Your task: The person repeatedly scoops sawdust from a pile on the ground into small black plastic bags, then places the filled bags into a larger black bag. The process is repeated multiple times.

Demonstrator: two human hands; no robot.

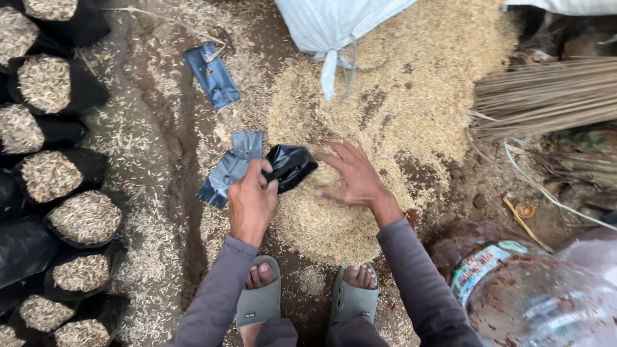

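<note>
The left hand is pinching the mouth of a small black plastic grow bag, holding it open against the near side of the pale heap of rice husk on the dirt floor. The right hand is lying flat with fingers spread, gripping nothing, pressing on the husk just beside the bag. This looks like the filling step; judging from that, the next move calls for sweeping husk into the mouth. Filled black bags are standing along the floor's left edge, flat blue-grey bags just beside the left hand.
</note>
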